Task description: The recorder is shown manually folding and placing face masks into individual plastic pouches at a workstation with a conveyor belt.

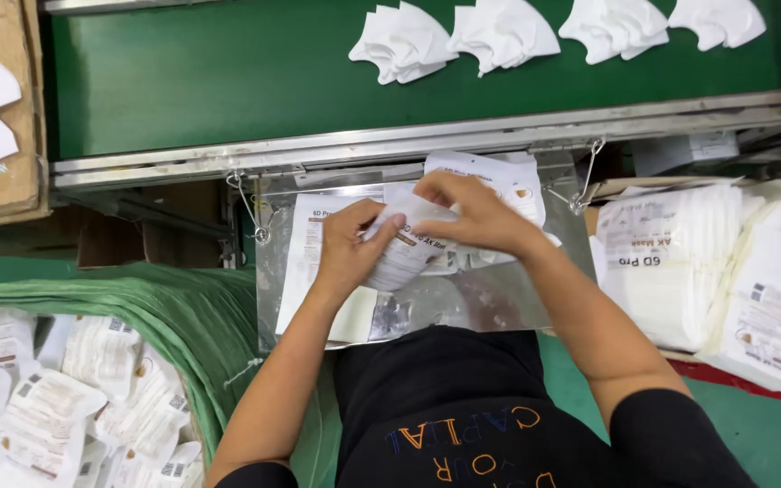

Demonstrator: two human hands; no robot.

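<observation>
Currently your left hand (347, 248) and right hand (472, 215) both pinch one printed pouch (409, 248) above the clear tray (499, 307), so packing appears in hand; keep its mouth spread.

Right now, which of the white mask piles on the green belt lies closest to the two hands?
The leftmost mask pile of the four on the green belt; the others lie farther right, away from the hands.

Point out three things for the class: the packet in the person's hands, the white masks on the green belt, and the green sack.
packet (406, 256), head view, printed front.
white masks (502, 34), head view, second pile's top.
green sack (174, 303), head view, folded rim.
</observation>
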